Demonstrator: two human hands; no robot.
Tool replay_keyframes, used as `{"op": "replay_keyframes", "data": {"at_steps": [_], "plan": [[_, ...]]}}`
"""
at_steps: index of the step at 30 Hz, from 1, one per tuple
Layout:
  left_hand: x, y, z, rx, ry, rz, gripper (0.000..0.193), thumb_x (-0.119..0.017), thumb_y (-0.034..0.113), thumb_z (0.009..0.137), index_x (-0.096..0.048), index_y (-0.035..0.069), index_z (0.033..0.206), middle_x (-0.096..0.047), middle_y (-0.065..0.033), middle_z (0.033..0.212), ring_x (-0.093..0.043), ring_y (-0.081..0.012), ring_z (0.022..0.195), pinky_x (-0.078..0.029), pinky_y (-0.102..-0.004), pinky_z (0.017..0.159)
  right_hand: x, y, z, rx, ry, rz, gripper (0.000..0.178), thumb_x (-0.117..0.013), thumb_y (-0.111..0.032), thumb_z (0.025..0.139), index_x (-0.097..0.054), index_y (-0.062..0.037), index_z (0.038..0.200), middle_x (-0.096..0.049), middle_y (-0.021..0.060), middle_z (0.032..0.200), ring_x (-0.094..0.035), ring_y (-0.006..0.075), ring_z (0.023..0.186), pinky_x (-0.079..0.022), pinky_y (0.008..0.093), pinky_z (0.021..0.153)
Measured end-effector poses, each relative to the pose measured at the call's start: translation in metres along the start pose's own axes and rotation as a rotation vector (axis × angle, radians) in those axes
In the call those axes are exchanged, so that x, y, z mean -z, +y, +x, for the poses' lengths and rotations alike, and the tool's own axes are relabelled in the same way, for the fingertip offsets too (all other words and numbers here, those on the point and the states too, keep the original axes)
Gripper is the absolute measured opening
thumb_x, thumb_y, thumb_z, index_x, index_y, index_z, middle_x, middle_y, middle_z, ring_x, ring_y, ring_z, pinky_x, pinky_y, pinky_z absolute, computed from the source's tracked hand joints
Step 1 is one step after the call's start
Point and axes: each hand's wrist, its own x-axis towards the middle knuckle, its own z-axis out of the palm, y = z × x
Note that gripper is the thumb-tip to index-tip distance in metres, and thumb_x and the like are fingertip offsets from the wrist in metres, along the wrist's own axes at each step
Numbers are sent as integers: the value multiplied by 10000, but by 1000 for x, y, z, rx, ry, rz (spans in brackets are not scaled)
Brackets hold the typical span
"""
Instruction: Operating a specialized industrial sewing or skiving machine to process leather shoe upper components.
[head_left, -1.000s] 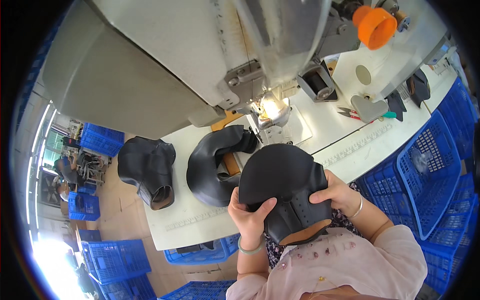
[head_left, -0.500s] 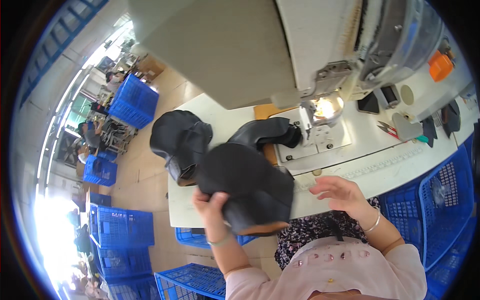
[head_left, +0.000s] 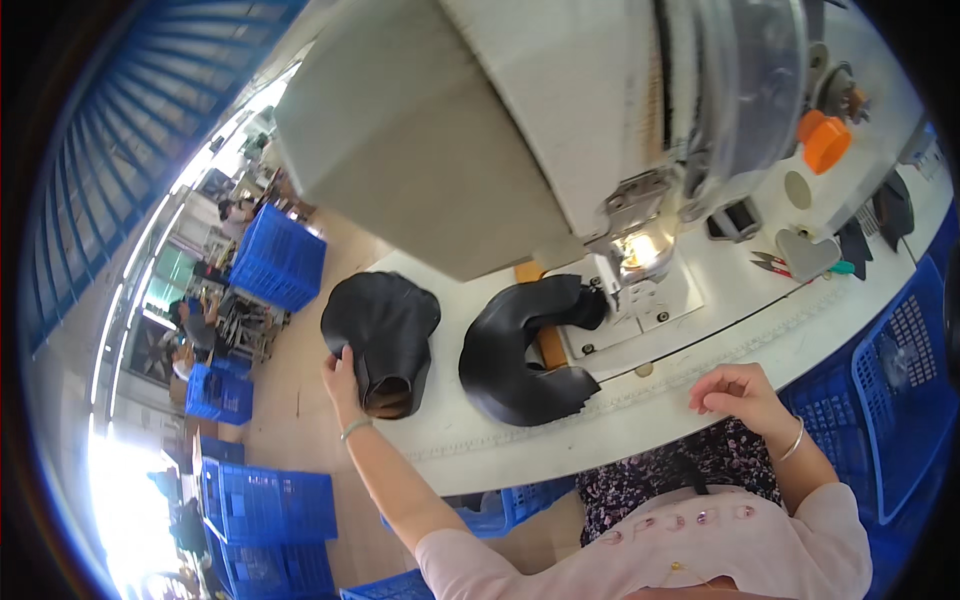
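At the left part of the white table lies a black leather piece [head_left: 380, 315], looking like a shoe upper, with a brownish opening at its near end. My left hand [head_left: 342, 382] grips its left edge, thumb on top; the fingertips are partly hidden. A second black leather piece [head_left: 490, 355], bent into a C shape, rests beside the needle plate of the sewing machine [head_left: 430, 150], one end near the needle. My right hand [head_left: 745, 395] hovers over the table's front edge to the right, fingers loosely curved and apart, holding nothing.
Red-handled snips [head_left: 772, 264] and a grey rounded piece [head_left: 805, 255] lie right of the machine. An orange part [head_left: 825, 142] stands farther back. Blue crates [head_left: 895, 400] sit at my right; more crates [head_left: 275, 500] are stacked on the floor at left, where people work.
My left hand has moved left with the black leather piece, which now lies at the table's left part. The C-shaped piece is uncovered. My right hand's fingers have curled slightly. The view has shifted.
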Motion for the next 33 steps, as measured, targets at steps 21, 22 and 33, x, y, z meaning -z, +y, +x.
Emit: {"op": "replay_keyframes", "data": {"at_steps": [21, 22, 33], "plan": [[-78, 116, -143, -215, -68, 957, 916, -750, 291, 721, -250, 285, 1488, -122, -109, 1573, -100, -461, 1408, -219, -624, 1074, 339, -57, -50, 42, 1484, -1442, 591, -664, -184, 829, -405, -36, 1338, -475, 221, 1293, -475, 342, 1203, -439, 420, 941], [-77, 117, -146, -229, -52, 970, 923, -748, 276, 722, -241, 264, 1493, -110, -118, 1574, -97, -441, 1415, -217, -609, 1083, 353, -55, -39, -4, 1603, -1310, 697, -684, -233, 813, -328, -26, 1375, -431, 252, 1319, -449, 378, 1218, -422, 432, 968], [-50, 146, -172, -638, -163, 767, 773, -732, 367, 762, -411, 94, 1410, -266, -284, 1477, -244, -473, 1349, -215, -546, 1096, 377, -83, -62, -97, 1451, -355, 560, -362, -475, 886, -643, 5, 950, -633, 301, 852, -627, 445, 858, -498, 475, 735]]}}
